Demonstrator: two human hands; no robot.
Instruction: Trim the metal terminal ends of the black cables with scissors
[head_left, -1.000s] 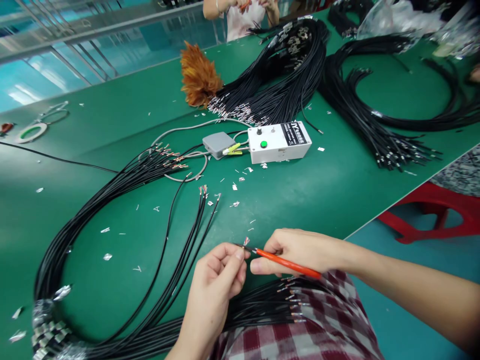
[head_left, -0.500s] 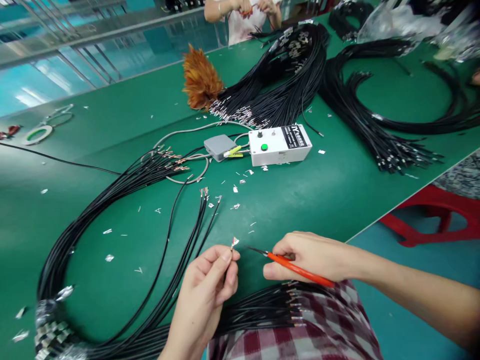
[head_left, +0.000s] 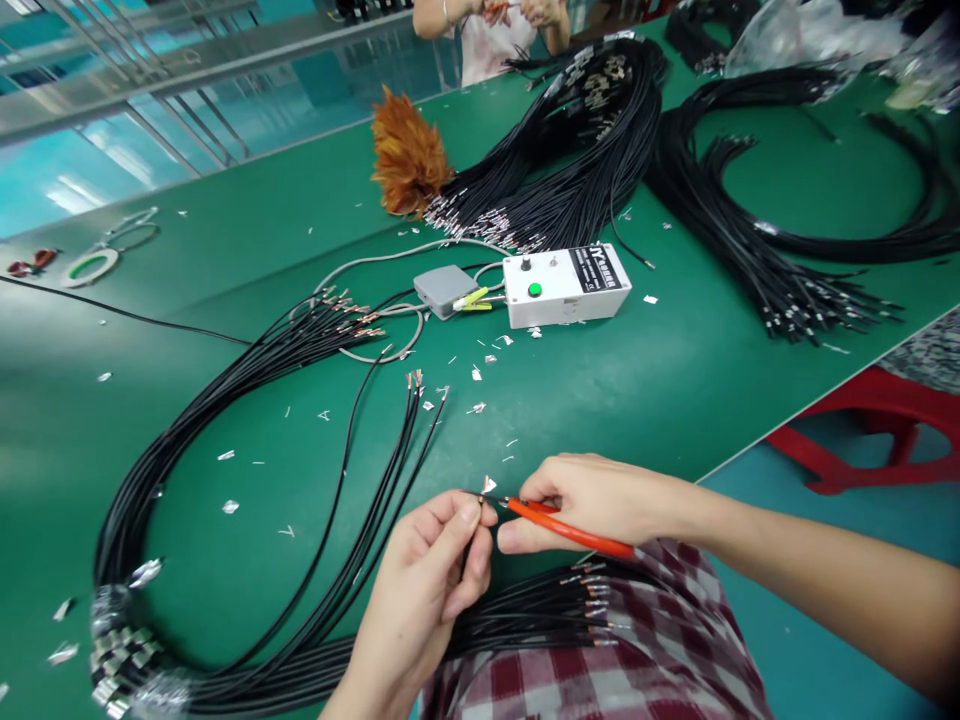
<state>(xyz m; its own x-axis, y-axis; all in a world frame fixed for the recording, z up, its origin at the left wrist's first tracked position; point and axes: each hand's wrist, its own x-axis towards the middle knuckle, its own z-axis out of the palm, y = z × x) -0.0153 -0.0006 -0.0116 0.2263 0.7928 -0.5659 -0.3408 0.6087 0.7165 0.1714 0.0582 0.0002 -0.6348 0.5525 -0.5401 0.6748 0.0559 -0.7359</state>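
Between thumb and fingertips, my left hand (head_left: 435, 560) pinches the end of a black cable, with a small white and reddish tip (head_left: 489, 485) showing above them. My right hand (head_left: 574, 500) grips orange-handled cutters (head_left: 577, 530), whose dark tips meet the cable end right at my left fingertips. Whether the blades are closed on it is too small to tell. Below the hands, a bundle of black cables (head_left: 525, 610) with stripped ends lies over a checked cloth on my lap. A few separate cables (head_left: 386, 470) curve on the green table to the left.
A white box (head_left: 566, 290) with a green button, a grey block (head_left: 446, 290) and an orange feather duster (head_left: 409, 155) stand mid-table. Large black cable bundles (head_left: 585, 170) lie behind. Across the table is a person (head_left: 495, 30). A red stool (head_left: 885, 420) is at right.
My right hand has moved left, bringing the cutter tips from a gap beside the cable end to contact at my left fingertips. The view has shifted slightly.
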